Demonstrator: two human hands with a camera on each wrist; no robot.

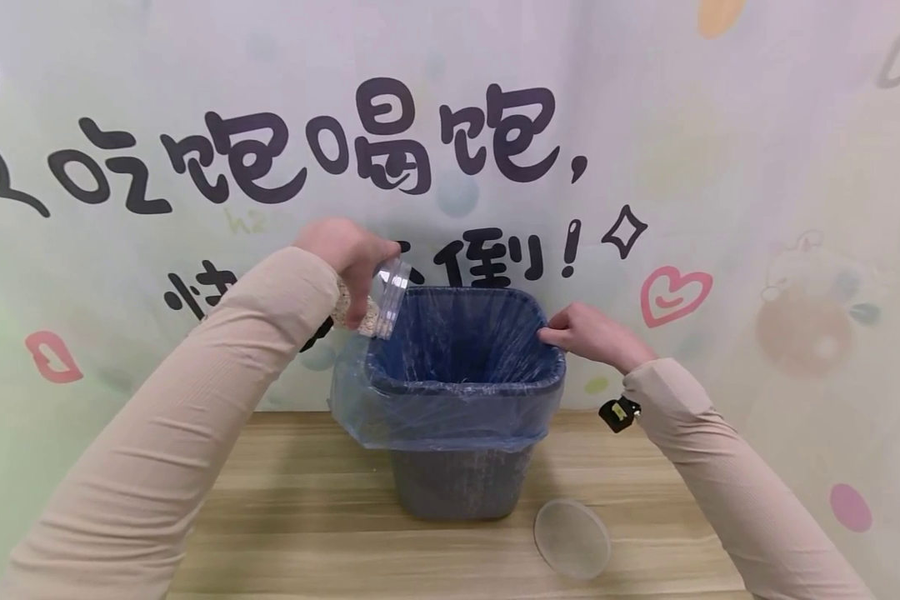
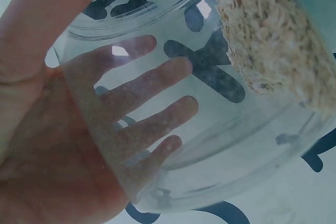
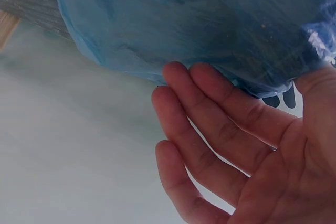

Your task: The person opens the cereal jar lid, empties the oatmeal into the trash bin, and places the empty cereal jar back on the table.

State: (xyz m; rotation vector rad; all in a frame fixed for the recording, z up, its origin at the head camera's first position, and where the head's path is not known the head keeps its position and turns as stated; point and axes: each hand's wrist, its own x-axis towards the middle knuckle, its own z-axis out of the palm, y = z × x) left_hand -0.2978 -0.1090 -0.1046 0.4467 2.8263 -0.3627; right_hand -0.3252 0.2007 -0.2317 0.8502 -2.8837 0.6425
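My left hand (image 1: 345,254) grips a clear plastic jar (image 1: 394,287), tipped sideways with its mouth at the left rim of a trash can (image 1: 461,487). Oat flakes (image 2: 273,40) lie in a slope along one side of the jar in the left wrist view, and the fingers show through its wall. A blue trash bag (image 1: 450,417) lines the can and folds down over its outside. At the can's right rim, my right hand (image 1: 588,333) holds on with the thumb over the edge; its fingers (image 3: 210,114) lie outside against the bag.
A round translucent lid (image 1: 572,539) lies on the wooden table (image 1: 285,500), in front and to the right of the can. Close behind stands a pale wall covering (image 1: 757,167) with large dark characters and coloured drawings.
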